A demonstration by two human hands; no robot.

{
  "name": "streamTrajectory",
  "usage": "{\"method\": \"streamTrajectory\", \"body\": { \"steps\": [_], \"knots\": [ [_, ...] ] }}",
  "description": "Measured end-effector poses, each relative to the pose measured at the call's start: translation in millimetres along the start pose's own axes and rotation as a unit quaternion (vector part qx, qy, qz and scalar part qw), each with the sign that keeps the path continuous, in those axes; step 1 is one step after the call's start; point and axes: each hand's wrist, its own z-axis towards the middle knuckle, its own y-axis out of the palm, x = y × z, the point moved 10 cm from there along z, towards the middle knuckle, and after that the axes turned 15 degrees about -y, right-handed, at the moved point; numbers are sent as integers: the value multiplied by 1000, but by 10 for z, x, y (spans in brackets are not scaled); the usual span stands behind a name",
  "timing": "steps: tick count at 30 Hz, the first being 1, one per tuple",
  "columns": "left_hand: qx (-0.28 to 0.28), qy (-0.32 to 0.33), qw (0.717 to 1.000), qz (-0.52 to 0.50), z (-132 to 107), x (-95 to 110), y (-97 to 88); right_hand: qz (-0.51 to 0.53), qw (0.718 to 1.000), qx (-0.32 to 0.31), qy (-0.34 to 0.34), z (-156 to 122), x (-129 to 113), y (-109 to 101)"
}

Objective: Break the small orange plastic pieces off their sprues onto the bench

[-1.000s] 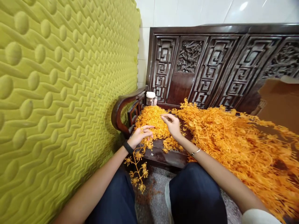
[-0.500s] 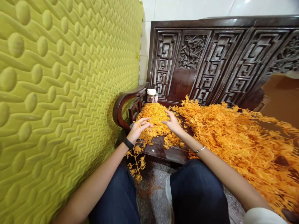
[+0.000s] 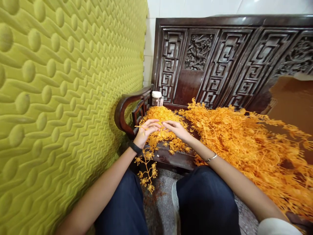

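My left hand point(image 3: 146, 131) is closed around an orange plastic flower sprig point(image 3: 146, 166) whose branches hang down below the bench's front edge. My right hand point(image 3: 176, 129) has its fingers pinched at the top of that sprig, right beside the left fingers. Both hands hover over a small heap of loose orange flower pieces point(image 3: 161, 117) on the left end of a dark carved wooden bench point(image 3: 171, 158). A far larger pile of tangled orange sprigs point(image 3: 244, 143) covers the bench seat to the right.
A yellow-green textured foam pad point(image 3: 68, 98) stands upright along the left. A small white-capped jar point(image 3: 156, 98) sits in the bench's back corner by the curved armrest point(image 3: 124, 107). My knees in dark trousers point(image 3: 202, 199) are below, over a speckled floor point(image 3: 161, 212).
My right hand has moved left from over the loose heap to meet my left hand at the sprig's top. The left hand has lifted slightly with the sprig.
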Motion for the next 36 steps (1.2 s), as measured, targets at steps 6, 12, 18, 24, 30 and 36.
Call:
{"method": "streamTrajectory", "body": {
  "steps": [6,12,18,24,30,36],
  "knots": [
    [39,-12,998,50,30,-75,-18,43,999,1,-18,-14,4,-4],
    [63,-8,996,55,56,-86,-92,50,997,35,-45,-7,-48,-75],
    [91,24,992,84,-12,45,-131,63,991,69,-91,-25,-179,-132],
    [77,116,968,209,-156,322,36,53,982,112,-144,-36,-328,-169],
    [110,256,916,288,-395,647,206,59,964,178,-187,-70,-510,-275],
    [260,417,832,257,-836,994,118,69,965,187,-169,-59,-403,-318]
  ]
}}
